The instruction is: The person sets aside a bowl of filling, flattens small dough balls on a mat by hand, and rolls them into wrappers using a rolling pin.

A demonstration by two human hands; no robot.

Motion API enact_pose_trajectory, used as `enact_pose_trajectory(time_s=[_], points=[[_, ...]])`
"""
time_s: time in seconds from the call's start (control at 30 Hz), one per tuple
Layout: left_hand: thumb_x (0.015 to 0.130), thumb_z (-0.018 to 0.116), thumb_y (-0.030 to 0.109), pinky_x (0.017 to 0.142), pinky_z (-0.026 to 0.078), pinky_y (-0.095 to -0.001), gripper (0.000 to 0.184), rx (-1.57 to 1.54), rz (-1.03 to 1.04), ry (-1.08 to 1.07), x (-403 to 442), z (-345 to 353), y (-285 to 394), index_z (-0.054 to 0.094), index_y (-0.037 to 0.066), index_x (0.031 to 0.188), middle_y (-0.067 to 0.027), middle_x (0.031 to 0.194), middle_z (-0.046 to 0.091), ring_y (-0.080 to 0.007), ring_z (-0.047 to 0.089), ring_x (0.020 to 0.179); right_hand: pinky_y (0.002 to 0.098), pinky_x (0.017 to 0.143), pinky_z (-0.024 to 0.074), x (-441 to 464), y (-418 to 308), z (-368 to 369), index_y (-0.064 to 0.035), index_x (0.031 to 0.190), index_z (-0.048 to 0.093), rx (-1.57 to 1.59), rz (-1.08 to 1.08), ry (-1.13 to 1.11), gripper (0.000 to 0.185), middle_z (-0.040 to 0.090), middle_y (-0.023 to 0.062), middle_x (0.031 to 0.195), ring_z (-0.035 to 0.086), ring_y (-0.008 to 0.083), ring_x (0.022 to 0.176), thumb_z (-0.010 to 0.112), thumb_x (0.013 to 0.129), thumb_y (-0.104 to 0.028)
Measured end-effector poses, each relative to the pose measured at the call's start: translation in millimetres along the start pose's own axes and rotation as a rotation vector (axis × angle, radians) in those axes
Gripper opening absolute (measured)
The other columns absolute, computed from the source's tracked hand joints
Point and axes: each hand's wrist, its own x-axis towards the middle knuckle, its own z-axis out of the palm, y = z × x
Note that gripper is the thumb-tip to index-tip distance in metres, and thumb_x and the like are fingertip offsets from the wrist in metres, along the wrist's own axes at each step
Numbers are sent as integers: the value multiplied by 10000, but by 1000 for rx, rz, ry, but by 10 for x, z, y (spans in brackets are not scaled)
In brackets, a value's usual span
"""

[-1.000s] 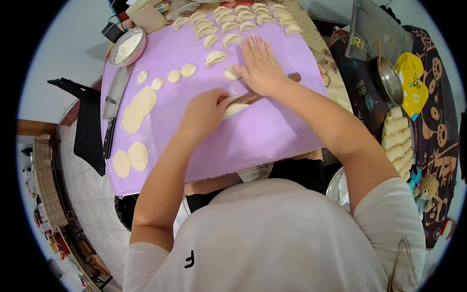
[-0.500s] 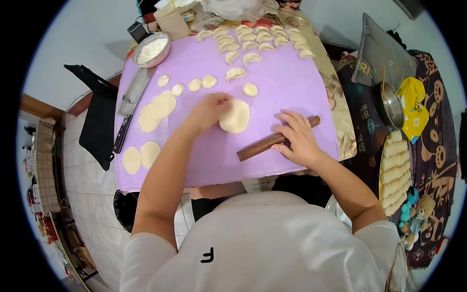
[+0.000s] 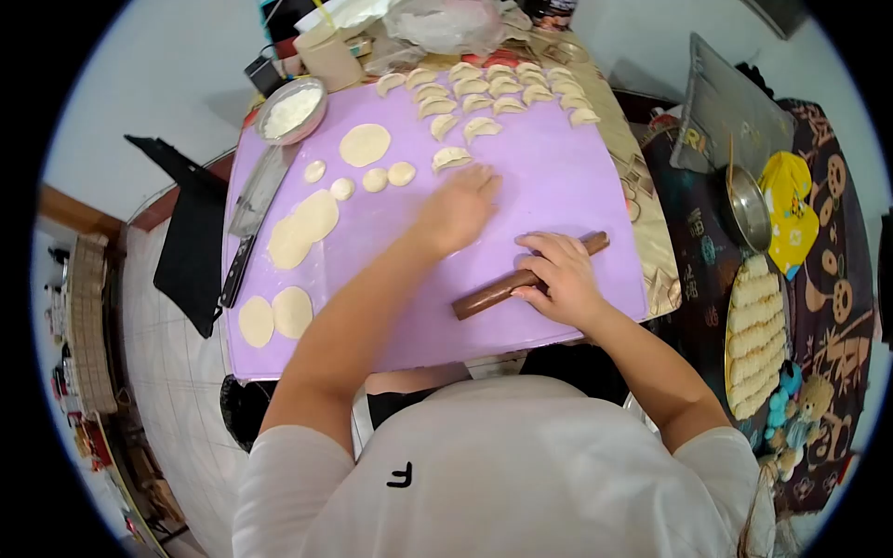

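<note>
My right hand (image 3: 561, 274) is wrapped round a brown wooden rolling pin (image 3: 488, 296), which lies slantwise on the purple mat (image 3: 419, 325). My left hand (image 3: 462, 206) is smeared by motion, reaching forward over the mat just below a folded dumpling (image 3: 452, 159). Its fingertips cover the place where a small dough disc lay, so I cannot see what they touch. A freshly placed round dumpling wrapper (image 3: 365, 145) lies flat at the back left. Several small dough discs (image 3: 375, 179) sit in front of it, with overlapping wrappers (image 3: 290, 242) further left and two more wrappers (image 3: 293, 312) near the front.
Rows of folded dumplings (image 3: 505, 86) fill the mat's back. A bowl of flour (image 3: 291, 112) and a cleaver (image 3: 259, 200) are along the left edge. To the right, a side table holds a metal pot (image 3: 747, 209) and a tray of dumplings (image 3: 755, 339).
The rolled wrapper has gone from mid-mat to the back left and is let go. My left hand has swung right and forward over the small dough disc. My right hand stays on the rolling pin.
</note>
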Motion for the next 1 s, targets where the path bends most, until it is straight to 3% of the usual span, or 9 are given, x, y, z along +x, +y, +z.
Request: enact_pose_trajectory(time_s=[0.1, 0.2, 0.3, 0.4, 0.5, 0.6, 0.8, 0.9, 1.0], points=[[909, 582, 184, 1110, 352, -428, 449, -106, -9, -140, -265, -63, -92, 516, -12, 1308, -197, 1374, 505, -337, 445, 1315, 460, 933, 402, 17, -1, -5, -87, 958, 623, 2, -10, -9, 380, 589, 95, 1205, 538, 320, 1141, 791, 696, -304], [903, 600, 203, 1121, 332, -453, 494, -61, 54, -271, -875, -584, -9, 492, -5, 1337, -195, 1432, 446, -326, 398, 1355, 463, 931, 399, 1, 3, 26, -85, 942, 621, 18, -19, 3, 383, 593, 95, 1205, 545, 324, 1128, 796, 680, -301], [899, 604, 194, 1129, 313, -476, 526, -144, 5, -267, -1405, -876, 93, 460, -9, 1362, -191, 1460, 409, -319, 367, 1375, 463, 942, 394, 80, -60, 73, -81, 934, 619, 13, -28, 2, 377, 592, 100, 1206, 543, 327, 1130, 794, 684, -302], [885, 619, 163, 1090, 368, -456, 474, -193, -21, -238, -1502, -1049, 62, 517, 11, 1322, -173, 1398, 487, -323, 445, 1314, 465, 953, 389, 270, -223, 187, -74, 927, 614, 22, -75, -26, 366, 590, 103, 1199, 537, 329, 1140, 787, 696, -300], [859, 651, 150, 980, 455, -421, 379, -196, -410, -56, -1599, -1183, -66, 607, 33, 1217, -167, 1210, 601, -323, 563, 1149, 469, 956, 388, 353, -290, 274, -66, 920, 610, 52, -139, -36, 355, 587, 103, 1191, 528, 330, 1156, 778, 710, -297], [822, 694, 160, 843, 500, -393, 310, -279, -764, -130, -1502, -1255, -46, 657, 32, 1102, -143, 1011, 633, -296, 618, 958, 471, 954, 391, 324, -253, 271, -63, 913, 606, 86, -133, -41, 346, 588, 103, 1185, 530, 330, 1154, 776, 715, -290], [798, 708, 175, 738, 503, -379, 264, -300, -538, -149, -1273, -873, 87, 663, 31, 1015, -134, 895, 624, -276, 628, 814, 462, 945, 400, 348, -272, 279, -64, 902, 608, 49, -156, -29, 329, 598, 106, 1185, 547, 330, 1129, 771, 722, -285], [807, 687, 159, 725, 504, -349, 244, -506, -770, -295, -1325, -1163, 200, 659, 24, 1008, -129, 856, 651, -247, 641, 792, 455, 940, 403, 325, -261, 298, -65, 893, 609, 68, -152, -16, 309, 601, 103, 1181, 549, 330, 1122, 764, 733, -279], [806, 681, 143, 717, 505, -309, 234, -416, -962, 93, -1820, -1230, -392, 665, 15, 1001, -127, 834, 679, -207, 654, 790, 455, 933, 407, 319, -292, 276, -64, 890, 610, 29, -136, -26, 296, 600, 105, 1182, 550, 329, 1116, 758, 743, -274]])
